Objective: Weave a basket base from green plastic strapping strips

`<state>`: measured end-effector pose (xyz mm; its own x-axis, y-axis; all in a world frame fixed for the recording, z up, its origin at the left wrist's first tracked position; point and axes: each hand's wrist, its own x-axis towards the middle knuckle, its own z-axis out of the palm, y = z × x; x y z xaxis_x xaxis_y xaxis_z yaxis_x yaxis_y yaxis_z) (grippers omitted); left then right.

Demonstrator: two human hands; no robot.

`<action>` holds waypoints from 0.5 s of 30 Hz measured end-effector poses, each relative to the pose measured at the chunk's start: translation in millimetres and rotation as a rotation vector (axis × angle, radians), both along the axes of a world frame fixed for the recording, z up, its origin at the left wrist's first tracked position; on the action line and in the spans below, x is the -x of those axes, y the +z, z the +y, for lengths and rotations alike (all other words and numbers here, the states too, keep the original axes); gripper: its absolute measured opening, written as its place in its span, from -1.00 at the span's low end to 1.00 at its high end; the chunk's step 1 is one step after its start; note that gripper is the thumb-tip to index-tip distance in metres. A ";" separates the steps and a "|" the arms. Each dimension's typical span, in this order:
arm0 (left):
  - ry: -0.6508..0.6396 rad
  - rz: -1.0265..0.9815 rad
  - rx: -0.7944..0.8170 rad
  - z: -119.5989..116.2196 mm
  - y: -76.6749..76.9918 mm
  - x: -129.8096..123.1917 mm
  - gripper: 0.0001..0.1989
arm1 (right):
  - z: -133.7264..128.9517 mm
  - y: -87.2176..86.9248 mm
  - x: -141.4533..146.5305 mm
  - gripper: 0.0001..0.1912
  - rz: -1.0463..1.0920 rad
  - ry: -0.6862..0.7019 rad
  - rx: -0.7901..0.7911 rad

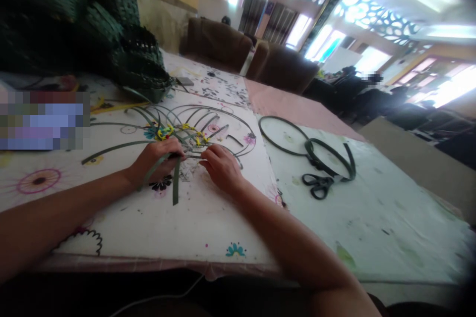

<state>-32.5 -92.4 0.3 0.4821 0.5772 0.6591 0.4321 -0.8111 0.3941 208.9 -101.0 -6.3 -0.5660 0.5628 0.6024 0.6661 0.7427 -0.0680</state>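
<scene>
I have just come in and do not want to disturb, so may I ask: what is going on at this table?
A person is working with both bare hands on an open weave of green strips with yellow pieces, lying on a flowered cloth. The left hand holds a green strip; the right hand has its fingers at the weave's near edge, their grip unclear. Scissors lie to the right, out of hand. Dark woven pieces are piled at far left.

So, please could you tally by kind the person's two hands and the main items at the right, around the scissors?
Hands (left hand, right hand): 2
Scissors: 1
Thin dark hoop: 1
Coiled dark green strip: 1
Total: 5
</scene>
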 end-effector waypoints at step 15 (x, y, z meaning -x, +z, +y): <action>0.060 0.002 0.043 1.4 -0.9 0.9 -0.86 | -4.0 8.0 -1.7 -0.70 -0.179 -0.066 -0.078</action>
<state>-33.4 -91.0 -0.6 0.4467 0.6329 0.6324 0.4804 -0.7660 0.4272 210.6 -105.0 1.8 -0.6319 0.5576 0.5383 0.7095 0.6957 0.1122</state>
